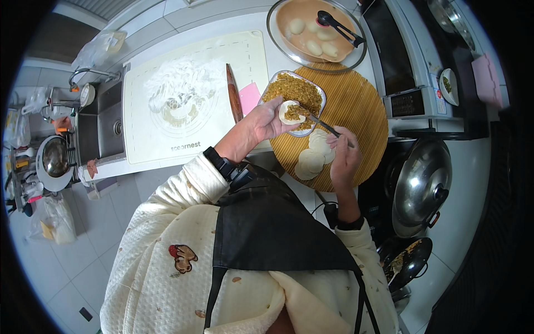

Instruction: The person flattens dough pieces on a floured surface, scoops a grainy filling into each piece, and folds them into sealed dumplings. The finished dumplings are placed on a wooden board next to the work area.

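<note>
On the palm and fingers of my left hand [267,119] rests a round dough wrapper [287,117] with brown minced filling on it. My right hand [346,154] grips a dark, slim utensil [327,126], its far end touching the filling on the wrapper. Just beyond the wrapper stands a white rectangular dish [322,97] heaped with the same chopped filling [294,89]. Several flat dough wrappers [312,159] lie overlapping beside my right hand on a round slatted board [361,108].
A flour-dusted silicone mat [137,142] holds a wooden rolling pin [233,94] and a pink scraper [249,97]. Behind, dough pieces [315,48] sit in an orange bowl [288,12] within a glass lid [271,41]. A sink [106,108] is left; a lidded wok [421,188] is right.
</note>
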### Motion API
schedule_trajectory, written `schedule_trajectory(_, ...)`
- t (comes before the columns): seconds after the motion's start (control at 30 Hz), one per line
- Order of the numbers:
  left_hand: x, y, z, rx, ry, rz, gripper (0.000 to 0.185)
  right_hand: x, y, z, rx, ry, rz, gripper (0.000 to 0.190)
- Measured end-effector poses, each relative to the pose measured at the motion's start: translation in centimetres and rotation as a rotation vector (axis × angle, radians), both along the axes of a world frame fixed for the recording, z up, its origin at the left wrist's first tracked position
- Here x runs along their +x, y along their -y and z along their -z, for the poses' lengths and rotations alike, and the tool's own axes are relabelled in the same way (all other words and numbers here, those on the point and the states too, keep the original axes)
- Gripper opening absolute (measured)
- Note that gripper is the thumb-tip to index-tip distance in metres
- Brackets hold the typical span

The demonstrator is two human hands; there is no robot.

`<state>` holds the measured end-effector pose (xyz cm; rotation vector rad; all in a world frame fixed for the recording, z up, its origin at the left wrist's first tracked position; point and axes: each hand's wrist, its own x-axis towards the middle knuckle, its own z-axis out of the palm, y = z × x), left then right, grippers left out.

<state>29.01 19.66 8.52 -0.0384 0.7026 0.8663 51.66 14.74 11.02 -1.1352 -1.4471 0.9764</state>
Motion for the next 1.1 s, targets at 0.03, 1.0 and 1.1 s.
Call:
schedule_trajectory(0.03,-0.1,0.1,0.0,0.022,0.014,0.011,0.050,0.1,-0.2,0.0,-0.069,-0.071,0.017,0.024)
schedule_trajectory(1.0,-1.8,0.8,-1.0,0.057,0.071,0.129,0.073,-0.8,-3.4,1.4,-0.590,-0.621,-0.051,0.021)
schedule_trajectory(1.1,-1.9,0.8,-1.3,0.069,0.045,0.133,0.072,-0.5,-3.3,2.5,-0.630,-0.614,0.006,0.020)
